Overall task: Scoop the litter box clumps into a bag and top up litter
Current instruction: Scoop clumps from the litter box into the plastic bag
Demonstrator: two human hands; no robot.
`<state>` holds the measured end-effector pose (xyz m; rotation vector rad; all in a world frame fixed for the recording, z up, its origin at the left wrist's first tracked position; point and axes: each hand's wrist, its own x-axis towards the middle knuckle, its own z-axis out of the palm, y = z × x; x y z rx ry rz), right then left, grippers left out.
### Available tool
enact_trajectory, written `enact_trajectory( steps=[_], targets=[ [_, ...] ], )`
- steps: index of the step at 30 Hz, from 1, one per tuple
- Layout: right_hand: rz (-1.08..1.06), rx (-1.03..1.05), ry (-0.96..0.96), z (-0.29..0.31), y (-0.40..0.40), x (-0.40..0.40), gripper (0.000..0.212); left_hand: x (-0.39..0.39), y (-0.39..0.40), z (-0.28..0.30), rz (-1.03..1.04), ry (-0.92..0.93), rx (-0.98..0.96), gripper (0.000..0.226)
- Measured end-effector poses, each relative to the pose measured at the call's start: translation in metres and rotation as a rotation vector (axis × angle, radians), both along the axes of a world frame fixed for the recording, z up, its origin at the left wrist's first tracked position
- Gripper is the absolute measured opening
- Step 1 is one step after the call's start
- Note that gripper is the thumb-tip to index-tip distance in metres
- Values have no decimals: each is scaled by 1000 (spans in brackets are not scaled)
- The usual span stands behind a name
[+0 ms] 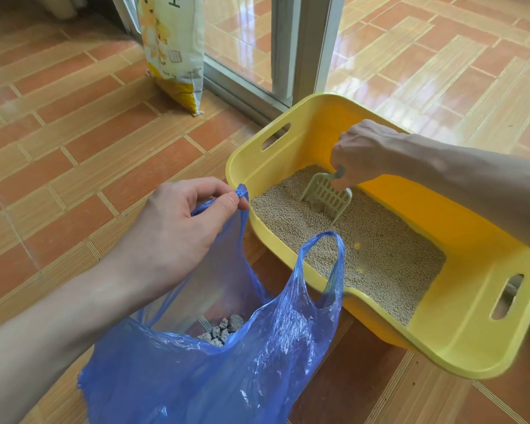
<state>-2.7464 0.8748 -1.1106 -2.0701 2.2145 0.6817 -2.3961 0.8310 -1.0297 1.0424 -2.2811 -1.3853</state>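
Head view
Floor [74, 142]: glossy tiles in orange-brown and tan, laid in rectangular bands; bright reflections at far right.
Door frame [291, 50]: pale metal sliding-door frame and track, far centre, with glass panels on either side.
Litter sack [173, 47]: white and yellow printed, upright on the floor just left of the track, far left of centre.
Litter box [459, 341]: yellow plastic, right of centre on the tiles, slot handles in far-left and near-right walls.
Litter [377, 258]: beige granules across the box bottom.
Scoop [326, 194]: pale slotted plastic, blade tip down in the litter at the far-left end of the box.
Right hand [360, 154]: fingers curled closed around the scoop handle, reaching in from the right.
Bag [227, 371]: translucent blue plastic, near centre, just left of the box, mouth open.
Left hand [178, 221]: thumb and fingers pinched tight on the far-left bag handle, lifting it; other handle loop free beside the box rim.
Clumps [224, 330]: grey lumps at the bag bottom.
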Motion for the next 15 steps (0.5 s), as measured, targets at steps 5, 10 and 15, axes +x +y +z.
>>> enact_trajectory(
  steps=[5,10,15],
  targets=[
    [45,-41,-68,-3,16,-4,54,-2,0,-1,-12,5,6,23],
    [-125,-90,-246,-27,39,-10,58,-3,-1,-3,-8,22,26,22],
    [-311,-5,-470,-42,61,-14,53,-3,-3,-5,-14,27,28,22]
  ],
)
